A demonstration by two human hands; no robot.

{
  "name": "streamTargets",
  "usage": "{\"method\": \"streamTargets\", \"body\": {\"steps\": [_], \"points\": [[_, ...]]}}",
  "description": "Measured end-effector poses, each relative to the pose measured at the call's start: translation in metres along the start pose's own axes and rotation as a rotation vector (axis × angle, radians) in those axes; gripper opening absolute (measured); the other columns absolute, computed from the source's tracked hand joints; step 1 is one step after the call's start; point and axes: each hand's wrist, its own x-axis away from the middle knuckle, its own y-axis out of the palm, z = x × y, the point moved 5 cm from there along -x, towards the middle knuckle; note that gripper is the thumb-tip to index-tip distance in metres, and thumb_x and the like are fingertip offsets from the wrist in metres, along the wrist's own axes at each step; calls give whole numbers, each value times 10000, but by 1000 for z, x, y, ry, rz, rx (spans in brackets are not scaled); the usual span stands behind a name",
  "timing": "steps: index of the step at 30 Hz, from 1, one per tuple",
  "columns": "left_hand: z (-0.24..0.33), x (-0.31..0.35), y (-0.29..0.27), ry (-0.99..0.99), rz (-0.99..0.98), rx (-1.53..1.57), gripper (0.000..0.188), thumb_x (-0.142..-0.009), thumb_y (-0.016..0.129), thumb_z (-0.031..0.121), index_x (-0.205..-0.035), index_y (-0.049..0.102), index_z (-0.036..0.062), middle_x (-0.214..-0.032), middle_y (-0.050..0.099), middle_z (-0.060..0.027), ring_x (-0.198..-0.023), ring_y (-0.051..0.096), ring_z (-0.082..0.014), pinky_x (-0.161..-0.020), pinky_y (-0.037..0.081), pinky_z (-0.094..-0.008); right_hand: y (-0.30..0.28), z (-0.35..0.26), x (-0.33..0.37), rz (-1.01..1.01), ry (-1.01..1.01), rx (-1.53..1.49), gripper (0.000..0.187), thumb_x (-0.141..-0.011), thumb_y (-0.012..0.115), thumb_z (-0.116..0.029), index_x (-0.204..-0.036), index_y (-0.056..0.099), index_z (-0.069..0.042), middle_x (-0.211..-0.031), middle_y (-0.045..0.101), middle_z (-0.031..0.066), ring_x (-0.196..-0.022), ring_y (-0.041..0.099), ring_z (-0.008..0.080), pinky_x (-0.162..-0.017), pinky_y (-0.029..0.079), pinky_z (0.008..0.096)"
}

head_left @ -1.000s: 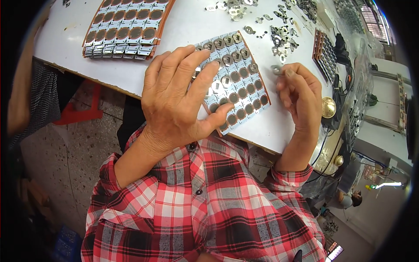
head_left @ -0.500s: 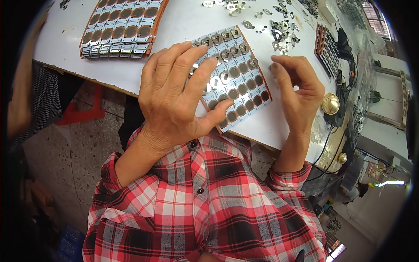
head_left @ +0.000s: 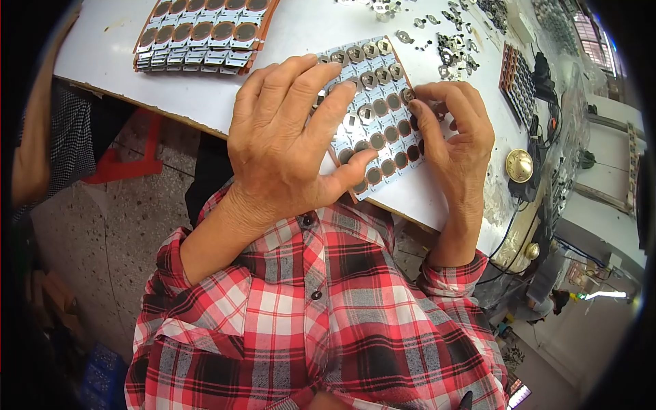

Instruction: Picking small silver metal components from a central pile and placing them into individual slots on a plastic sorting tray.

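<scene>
A panel of small light-blue circuit boards (head_left: 387,161) with rows of dark round pads lies on the white table, tilted to me. Round metal clips (head_left: 370,80) sit on the pads of its far rows. My left hand (head_left: 283,137) is spread over the panel's left part, thumb stretched across the near rows, and hides several boards. At the right edge, my right hand (head_left: 454,126) has thumb and index finger closed on a round metal clip (head_left: 408,94) at the end of a middle row. Its other fingers are curled in.
A stack of similar panels (head_left: 201,34) stands at the far left of the table (head_left: 287,31). Loose metal clips (head_left: 456,55) are scattered beyond my right hand. Another panel (head_left: 517,85), black cables and a brass-coloured dome (head_left: 519,166) are at the right.
My right hand has moved left from beside the panel to the metal clip at its edge. My left hand stays spread on the panel. The whole view has shifted slightly.
</scene>
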Motion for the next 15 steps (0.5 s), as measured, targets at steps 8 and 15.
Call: {"method": "streamTargets", "body": {"steps": [8,15], "points": [[0,1,1,-9,6,-3,599,-698,851,424,-1170,743,70,-1246,710,-124,-1209,644,-343,-1005,501,-485,-6,5,3,29,115,-108,85,-993,710,-89,-992,689,-7,-927,700,32,-787,589,94,-667,432,239],[3,-4,-8,67,107,150,469,-791,847,284,-1179,739,43,-1170,720,-136,-1108,664,-342,-921,532,-442,-2,-10,16,-124,444,-943,260,-1092,601,-267,-1046,641,-15,-934,677,60,-702,551,72,-598,398,212]]}}
